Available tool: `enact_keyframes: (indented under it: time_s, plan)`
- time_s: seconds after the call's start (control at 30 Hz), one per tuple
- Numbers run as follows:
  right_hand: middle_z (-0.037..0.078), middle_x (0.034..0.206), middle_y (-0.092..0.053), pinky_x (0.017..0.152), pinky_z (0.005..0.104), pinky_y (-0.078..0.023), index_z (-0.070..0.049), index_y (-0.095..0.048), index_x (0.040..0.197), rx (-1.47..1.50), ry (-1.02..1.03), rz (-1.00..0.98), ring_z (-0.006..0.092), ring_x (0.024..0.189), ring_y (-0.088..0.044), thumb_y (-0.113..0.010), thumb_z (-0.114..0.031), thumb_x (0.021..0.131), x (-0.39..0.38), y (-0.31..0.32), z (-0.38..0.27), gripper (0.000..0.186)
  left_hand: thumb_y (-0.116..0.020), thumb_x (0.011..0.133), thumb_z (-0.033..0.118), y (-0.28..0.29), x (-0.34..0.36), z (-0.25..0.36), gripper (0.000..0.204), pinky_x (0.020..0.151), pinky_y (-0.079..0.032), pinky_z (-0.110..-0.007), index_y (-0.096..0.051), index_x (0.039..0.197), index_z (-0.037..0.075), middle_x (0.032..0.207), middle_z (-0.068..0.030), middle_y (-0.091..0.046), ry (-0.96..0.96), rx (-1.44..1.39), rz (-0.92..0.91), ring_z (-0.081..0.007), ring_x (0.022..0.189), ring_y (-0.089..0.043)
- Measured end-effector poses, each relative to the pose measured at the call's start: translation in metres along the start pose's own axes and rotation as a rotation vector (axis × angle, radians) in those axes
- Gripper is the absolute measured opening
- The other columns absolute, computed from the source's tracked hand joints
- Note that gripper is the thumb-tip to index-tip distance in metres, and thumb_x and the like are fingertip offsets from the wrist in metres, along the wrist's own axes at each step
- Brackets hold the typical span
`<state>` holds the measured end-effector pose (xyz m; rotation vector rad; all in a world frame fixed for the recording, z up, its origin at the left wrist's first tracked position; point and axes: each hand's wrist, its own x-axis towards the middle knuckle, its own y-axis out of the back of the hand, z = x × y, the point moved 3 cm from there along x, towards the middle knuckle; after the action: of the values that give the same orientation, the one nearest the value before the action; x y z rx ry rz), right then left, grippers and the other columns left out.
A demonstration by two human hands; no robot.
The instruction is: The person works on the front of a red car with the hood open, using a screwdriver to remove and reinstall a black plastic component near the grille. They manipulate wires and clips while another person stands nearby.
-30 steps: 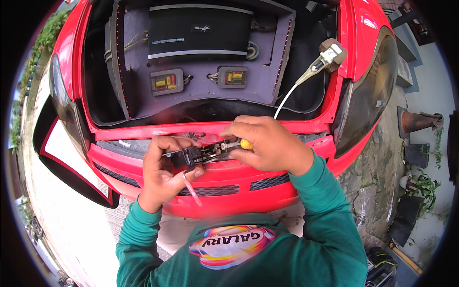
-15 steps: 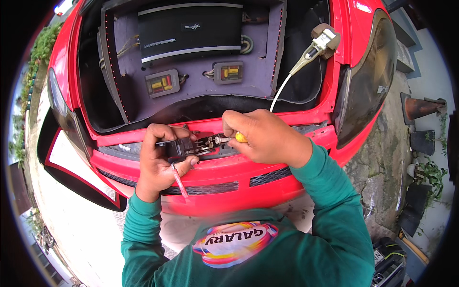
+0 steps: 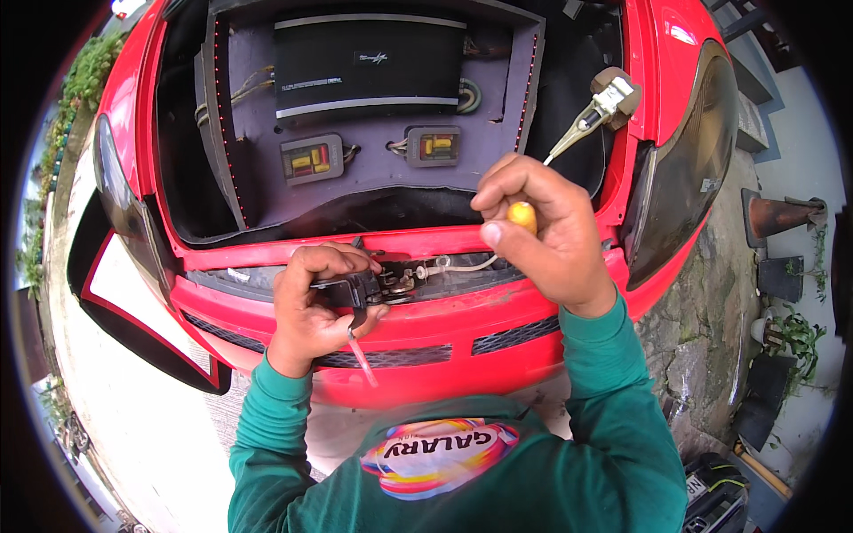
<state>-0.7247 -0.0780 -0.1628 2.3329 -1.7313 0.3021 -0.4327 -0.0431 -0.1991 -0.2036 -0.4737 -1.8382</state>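
My left hand (image 3: 311,302) is closed around a black car latch (image 3: 360,289) with metal levers, held over the front edge of the red car's open compartment. A reddish-white strip (image 3: 362,360) hangs below its fingers. My right hand (image 3: 555,240) is raised to the right of the latch, curled around a yellow-handled screwdriver (image 3: 522,216); its shaft is hidden. Below the right hand a pale cable (image 3: 471,266) runs left toward the latch's metal end. A small metal ring (image 3: 442,260) lies beside that cable.
In the compartment sit a black amplifier (image 3: 369,67) and two fuse boxes, left (image 3: 311,160) and right (image 3: 433,146). A whitish connector (image 3: 604,102) stands at its right side. The red bumper (image 3: 498,315) crosses in front of me. Potted plants (image 3: 791,329) line the right wall.
My right hand has lifted away from the latch, up and to the right, with the screwdriver. The cable beside the latch is now exposed. My left hand still holds the latch.
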Motion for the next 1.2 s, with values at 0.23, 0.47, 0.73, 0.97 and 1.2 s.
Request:
enact_keyframes:
  time_s: [0.23, 0.47, 0.73, 0.97, 1.2]
  plan:
    - [0.003, 0.087, -0.057, 0.065, 0.0329, -0.049, -0.007, -0.062, 0.128, 0.710, 0.330, 0.037, 0.0143, 0.071, -0.055, -0.062, -0.019, 0.106, 0.008, 0.020, -0.062, 0.025, -0.096, 0.063, 0.001, 0.003, 0.012, 0.008, 0.048, 0.086, -0.065, -0.038, -0.074, 0.106, 0.003, 0.100, -0.0149, -0.080, -0.067, 0.126, -0.100, -0.0287, 0.094, -0.080]
    - [0.003, 0.080, -0.057, 0.065, 0.0339, -0.049, -0.007, -0.066, 0.120, 0.838, 0.223, 0.090, 0.0159, 0.070, -0.056, -0.063, -0.016, 0.102, -0.009, -0.028, -0.024, 0.021, -0.095, 0.061, 0.001, 0.004, 0.012, 0.007, 0.048, 0.089, -0.064, -0.040, -0.076, 0.104, 0.003, 0.101, -0.0130, -0.081, -0.071, 0.126, -0.125, -0.0310, 0.096, -0.079]
    - [0.006, 0.080, -0.057, 0.066, 0.0352, -0.048, -0.003, -0.065, 0.117, 0.812, 0.262, 0.158, 0.0174, 0.073, -0.056, -0.061, -0.016, 0.102, -0.024, -0.022, -0.027, 0.020, -0.097, 0.060, 0.003, 0.002, 0.010, 0.008, 0.048, 0.089, -0.064, -0.041, -0.077, 0.104, 0.004, 0.101, -0.0124, -0.081, -0.062, 0.128, -0.106, -0.0313, 0.096, -0.079]
    - [0.006, 0.080, -0.058, 0.062, 0.0346, -0.044, -0.002, -0.068, 0.108, 0.912, 0.227, 0.160, 0.0167, 0.069, -0.054, -0.064, -0.011, 0.100, -0.023, -0.045, -0.022, 0.013, -0.098, 0.062, 0.004, 0.001, 0.011, 0.006, 0.049, 0.087, -0.064, -0.041, -0.075, 0.106, 0.005, 0.102, -0.0122, -0.081, -0.087, 0.127, -0.120, -0.0313, 0.097, -0.079]
    - [0.009, 0.080, -0.063, 0.062, 0.0346, -0.044, 0.000, -0.073, 0.103, 0.832, 0.198, 0.096, 0.0165, 0.069, -0.054, -0.068, -0.007, 0.099, -0.008, -0.066, -0.040, 0.010, -0.100, 0.069, 0.005, 0.000, 0.008, -0.001, 0.051, 0.084, -0.063, -0.037, -0.074, 0.113, 0.005, 0.105, -0.0123, -0.079, -0.039, 0.016, -0.089, -0.0281, 0.096, -0.078]
